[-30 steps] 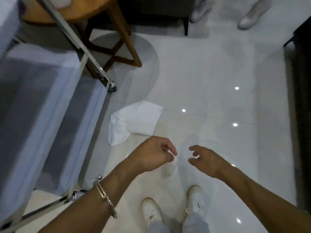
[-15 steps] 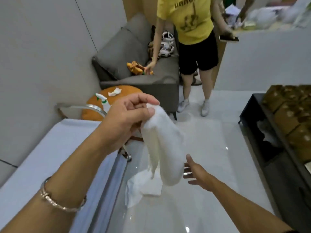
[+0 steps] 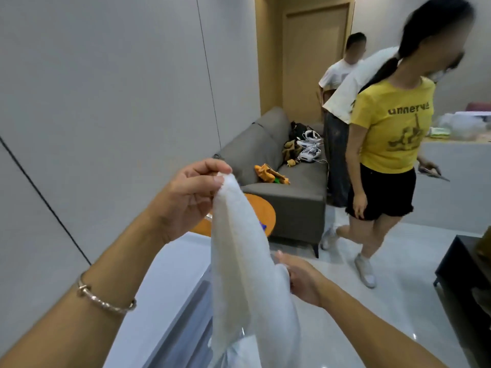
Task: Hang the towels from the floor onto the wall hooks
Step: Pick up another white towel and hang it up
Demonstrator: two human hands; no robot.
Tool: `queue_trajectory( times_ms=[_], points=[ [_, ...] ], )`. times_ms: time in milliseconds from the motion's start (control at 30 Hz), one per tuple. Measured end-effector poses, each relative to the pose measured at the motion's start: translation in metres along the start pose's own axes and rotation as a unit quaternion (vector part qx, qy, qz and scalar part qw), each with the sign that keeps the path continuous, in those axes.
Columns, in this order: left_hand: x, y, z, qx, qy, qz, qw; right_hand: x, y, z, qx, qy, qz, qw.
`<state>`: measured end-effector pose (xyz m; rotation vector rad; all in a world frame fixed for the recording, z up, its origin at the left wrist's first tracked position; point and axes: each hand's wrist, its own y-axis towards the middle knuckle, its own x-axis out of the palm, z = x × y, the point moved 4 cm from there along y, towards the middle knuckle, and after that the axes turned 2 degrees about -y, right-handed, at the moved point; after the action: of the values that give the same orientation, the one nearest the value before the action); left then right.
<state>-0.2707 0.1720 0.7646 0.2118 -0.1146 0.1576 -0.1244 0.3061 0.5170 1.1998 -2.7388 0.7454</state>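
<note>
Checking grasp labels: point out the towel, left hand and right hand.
towel (image 3: 239, 251), head view, middle of the hanging cloth
left hand (image 3: 186, 205), head view, middle of the hand
right hand (image 3: 304, 281), head view, back of hand

towel (image 3: 239, 261) raised higher, right grip (image 3: 303, 281) now holding its side

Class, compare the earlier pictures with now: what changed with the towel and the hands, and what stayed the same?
The right hand, open below the towel half a second ago, moved up and took hold of its lower part. The left hand still pinches the towel's top corner, held high.
</note>
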Motion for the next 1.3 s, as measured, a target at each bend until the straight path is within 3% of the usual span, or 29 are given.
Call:
queue_trajectory(
  times_ms=[100, 267, 533, 767, 867, 1033, 1167, 1300],
  points=[
    [-0.041, -0.026, 0.002, -0.004, 0.008, 0.064, 0.998, 0.015, 0.000, -0.018, -0.029, 0.010, 0.018, 0.999],
    [-0.117, -0.087, -0.004, -0.010, 0.013, 0.180, 0.984, 0.013, -0.002, -0.069, -0.075, -0.093, 0.068, 0.991],
    [-0.195, -0.135, -0.027, -0.016, 0.062, 0.377, 0.924, 0.028, -0.015, -0.136, -0.171, -0.189, 0.118, 0.960],
    [-0.205, -0.124, -0.030, -0.017, 0.116, 0.402, 0.908, 0.026, -0.028, -0.179, -0.267, -0.216, 0.129, 0.930],
    [-0.200, -0.112, -0.029, -0.014, 0.146, 0.412, 0.899, 0.015, -0.020, -0.189, -0.277, -0.219, 0.116, 0.928],
    [-0.191, -0.086, -0.032, -0.032, 0.182, 0.432, 0.883, -0.003, 0.006, -0.193, -0.264, -0.329, 0.089, 0.902],
    [-0.180, -0.078, -0.037, -0.079, 0.220, 0.434, 0.870, -0.012, 0.030, -0.197, -0.266, -0.453, 0.076, 0.848],
    [-0.170, -0.090, -0.041, -0.121, 0.310, 0.458, 0.824, -0.010, 0.056, -0.203, -0.274, -0.539, 0.065, 0.794]
  ],
)
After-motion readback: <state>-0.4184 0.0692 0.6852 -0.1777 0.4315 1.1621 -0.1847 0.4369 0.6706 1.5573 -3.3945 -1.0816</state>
